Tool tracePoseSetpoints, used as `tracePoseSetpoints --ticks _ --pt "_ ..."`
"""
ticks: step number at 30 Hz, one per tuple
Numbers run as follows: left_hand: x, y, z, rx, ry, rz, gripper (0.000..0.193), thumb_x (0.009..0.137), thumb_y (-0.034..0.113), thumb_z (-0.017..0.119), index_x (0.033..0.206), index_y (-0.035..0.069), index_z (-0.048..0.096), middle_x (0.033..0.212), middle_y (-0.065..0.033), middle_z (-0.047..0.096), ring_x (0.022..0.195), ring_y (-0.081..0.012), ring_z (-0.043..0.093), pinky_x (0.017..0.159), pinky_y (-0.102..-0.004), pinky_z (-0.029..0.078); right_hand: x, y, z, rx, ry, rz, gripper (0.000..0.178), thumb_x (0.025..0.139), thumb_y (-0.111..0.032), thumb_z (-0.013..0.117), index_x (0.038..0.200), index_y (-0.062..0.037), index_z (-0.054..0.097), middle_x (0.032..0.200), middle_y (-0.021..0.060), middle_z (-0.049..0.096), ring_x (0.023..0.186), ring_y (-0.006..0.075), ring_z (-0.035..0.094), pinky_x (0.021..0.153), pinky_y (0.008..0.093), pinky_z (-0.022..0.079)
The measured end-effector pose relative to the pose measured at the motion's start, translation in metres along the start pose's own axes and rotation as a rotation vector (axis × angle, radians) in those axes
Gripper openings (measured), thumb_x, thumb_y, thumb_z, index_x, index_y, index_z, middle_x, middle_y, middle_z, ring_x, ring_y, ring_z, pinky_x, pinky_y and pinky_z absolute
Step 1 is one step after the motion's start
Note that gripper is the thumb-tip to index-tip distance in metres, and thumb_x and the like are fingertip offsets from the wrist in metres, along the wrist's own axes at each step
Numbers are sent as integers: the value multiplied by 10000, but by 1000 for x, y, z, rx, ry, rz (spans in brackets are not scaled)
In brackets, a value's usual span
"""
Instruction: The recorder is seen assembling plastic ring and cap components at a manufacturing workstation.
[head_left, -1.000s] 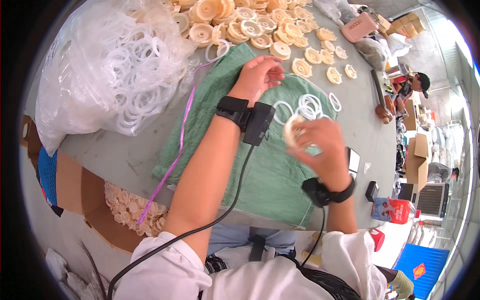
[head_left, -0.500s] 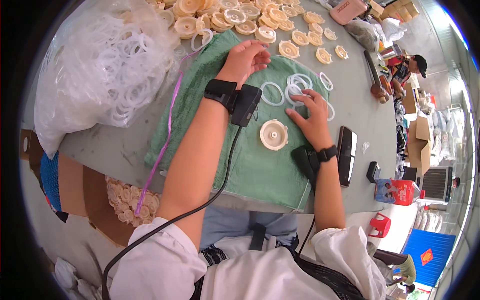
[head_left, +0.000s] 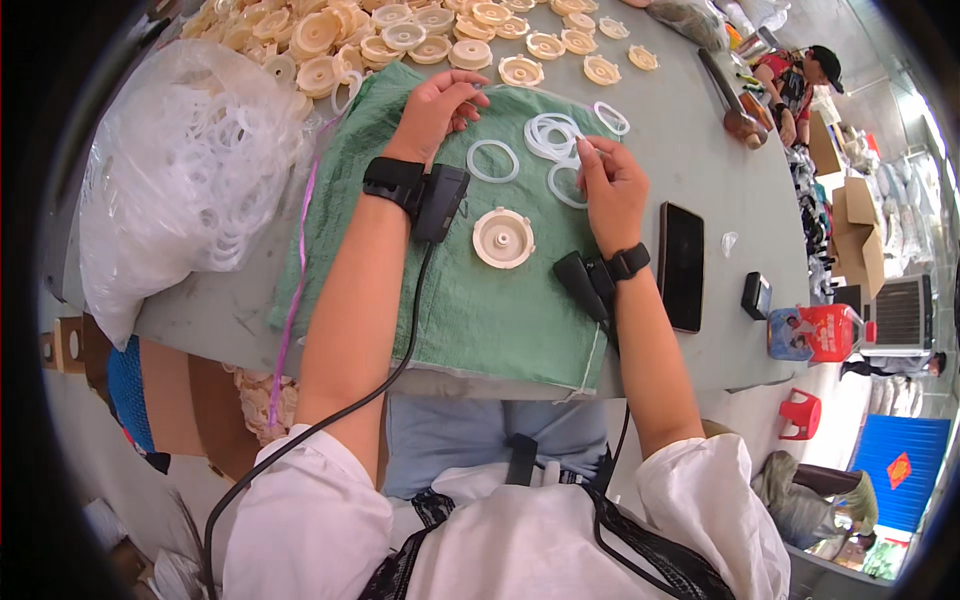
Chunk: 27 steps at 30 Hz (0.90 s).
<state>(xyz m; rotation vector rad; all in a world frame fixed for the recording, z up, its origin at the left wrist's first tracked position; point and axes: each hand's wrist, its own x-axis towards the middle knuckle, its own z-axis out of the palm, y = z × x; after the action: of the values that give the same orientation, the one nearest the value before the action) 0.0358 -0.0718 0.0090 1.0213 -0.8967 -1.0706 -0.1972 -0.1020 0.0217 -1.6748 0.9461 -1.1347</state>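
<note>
A: Where are your two hands?

B: They're apart. Your left hand [head_left: 432, 115] is over the top of the green cloth [head_left: 490, 330], fingers curled (I can't tell if they pinch anything). Your right hand [head_left: 615, 188] is right by the little pile of rings [head_left: 541, 150], fingers bent, and I can't tell if it has one.

A: And your round cream wheel [head_left: 503, 239]?

B: It lies flat on the cloth, between your arms. A loose ring [head_left: 494, 181] lies just past it, and your black phone [head_left: 683, 265] is off to the right
</note>
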Motion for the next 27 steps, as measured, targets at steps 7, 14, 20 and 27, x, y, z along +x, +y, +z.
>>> tracePoseSetpoints --ticks 7,14,20,27 --pt "3 -3 3 5 4 -6 228 879 151 493 1049 16 563 841 -23 602 708 -82 555 665 -217 471 7 8 0 -1 -26 -82 184 820 -193 656 877 -18 647 713 18 639 632 70 550 604 219 447" --pt "3 -5 6 121 -2 34 220 876 139 497 1040 13 571 841 -36 608 727 -98 571 692 -232 482 8 13 0 -47 -58 -76 140 806 -155 648 894 -45 649 733 14 638 640 79 552 601 225 449" --pt "1 -6 2 111 -8 38 231 877 142 491 1053 15 570 855 -42 608 737 -103 570 706 -239 483 7 15 1 -9 -39 -71 118 829 -127 605 905 -46 643 766 11 644 635 74 538 604 222 453" --pt "-11 14 20 312 -94 108 247 881 190 508 1067 56 598 961 -37 629 823 -75 568 705 -220 457 2 -6 0 232 -96 -106 219 885 -124 537 1070 -6 546 893 75 670 656 74 551 570 198 450"
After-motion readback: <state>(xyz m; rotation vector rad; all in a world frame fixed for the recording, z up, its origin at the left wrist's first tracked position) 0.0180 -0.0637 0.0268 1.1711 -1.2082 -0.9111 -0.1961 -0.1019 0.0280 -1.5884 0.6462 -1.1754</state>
